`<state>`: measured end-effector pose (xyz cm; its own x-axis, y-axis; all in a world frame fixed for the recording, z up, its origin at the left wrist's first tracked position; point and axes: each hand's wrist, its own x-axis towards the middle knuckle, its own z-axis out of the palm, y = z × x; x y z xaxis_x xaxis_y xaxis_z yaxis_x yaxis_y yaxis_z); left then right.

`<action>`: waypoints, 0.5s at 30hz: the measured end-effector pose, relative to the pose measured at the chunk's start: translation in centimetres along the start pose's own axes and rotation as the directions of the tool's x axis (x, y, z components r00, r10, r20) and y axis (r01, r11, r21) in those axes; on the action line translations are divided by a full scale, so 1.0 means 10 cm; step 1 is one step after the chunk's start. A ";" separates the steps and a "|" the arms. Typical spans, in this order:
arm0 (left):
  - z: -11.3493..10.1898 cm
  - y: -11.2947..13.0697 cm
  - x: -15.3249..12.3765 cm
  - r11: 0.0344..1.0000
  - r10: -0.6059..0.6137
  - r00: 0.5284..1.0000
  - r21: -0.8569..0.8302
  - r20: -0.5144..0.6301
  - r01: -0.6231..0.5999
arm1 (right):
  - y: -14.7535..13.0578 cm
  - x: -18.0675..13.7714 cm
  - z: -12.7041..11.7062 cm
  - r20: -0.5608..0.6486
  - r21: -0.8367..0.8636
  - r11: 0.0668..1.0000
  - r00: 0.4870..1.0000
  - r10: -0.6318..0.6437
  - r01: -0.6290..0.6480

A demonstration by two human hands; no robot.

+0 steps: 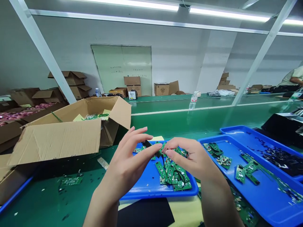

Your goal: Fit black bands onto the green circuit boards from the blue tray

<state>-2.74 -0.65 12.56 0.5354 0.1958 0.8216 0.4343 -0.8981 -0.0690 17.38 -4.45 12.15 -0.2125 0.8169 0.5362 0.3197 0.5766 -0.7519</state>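
My left hand [129,164] and my right hand [191,159] meet above a small blue tray [146,184]. Together they pinch a small green circuit board [158,148] with a dark part on it, fingertips pressed from both sides. My left hand's upper fingers stretch out above the pinch. Under the hands lies a pile of several green circuit boards [174,175] in the tray.
An open cardboard box [71,132] stands at the left. Two larger blue trays [265,189] with boards and dark parts lie at the right. A loose board [71,180] lies on the green belt. A water bottle [193,101] stands behind. Another person's arm [294,77] shows far right.
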 end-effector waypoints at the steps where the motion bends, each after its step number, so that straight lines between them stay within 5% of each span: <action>1: 0.00 -0.01 0.00 1.000 -0.007 1.000 -0.003 -0.018 0.007 | 0.00 0.01 0.01 0.025 -0.004 0.999 0.999 0.043 -0.043; 9: 0.04 -0.05 -0.01 0.998 -0.057 0.992 -0.033 -0.110 0.053 | 0.02 0.05 0.13 0.149 0.267 0.951 0.982 0.120 -0.156; 15: 0.03 -0.01 0.01 0.984 -0.143 0.981 -0.124 -0.131 0.127 | 0.06 0.10 0.22 0.270 0.660 0.711 0.960 0.078 -0.243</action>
<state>-2.52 -0.41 12.52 0.3683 0.2691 0.8899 0.4056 -0.9078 0.1066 15.29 -3.26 11.39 -0.4278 0.8325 0.3521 -0.3302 0.2187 -0.9182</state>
